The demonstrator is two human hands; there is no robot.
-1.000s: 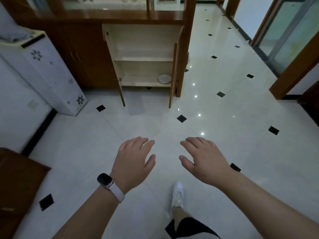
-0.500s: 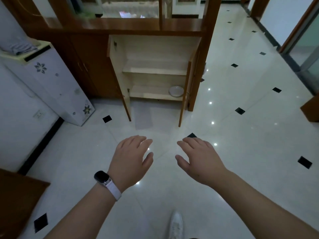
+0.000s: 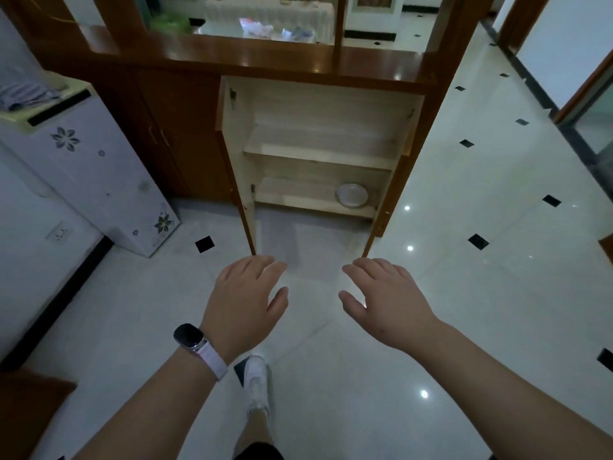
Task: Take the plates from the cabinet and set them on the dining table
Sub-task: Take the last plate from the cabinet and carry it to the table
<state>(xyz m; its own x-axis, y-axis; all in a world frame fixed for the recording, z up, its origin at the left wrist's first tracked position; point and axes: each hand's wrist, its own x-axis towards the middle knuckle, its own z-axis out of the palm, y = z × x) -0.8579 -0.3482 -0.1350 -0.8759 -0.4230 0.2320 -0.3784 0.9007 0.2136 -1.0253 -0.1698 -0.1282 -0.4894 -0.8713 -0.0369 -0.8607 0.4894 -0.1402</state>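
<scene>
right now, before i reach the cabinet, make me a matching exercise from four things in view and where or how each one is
Things:
1. plate
2. watch
3. cabinet doors
4. grey cloth

Places or states:
a. strapped on the left wrist
b. on the bottom shelf, right side
c. swung open
d. on top of the white flowered appliance

Pairs: 1-b, 2-a, 3-c, 4-d

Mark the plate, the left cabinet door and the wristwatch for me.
plate [image 3: 352, 194], head view, middle of its dish, bottom shelf.
left cabinet door [image 3: 237, 147], head view, pale inner face.
wristwatch [image 3: 188, 336], head view, dark screen.
</scene>
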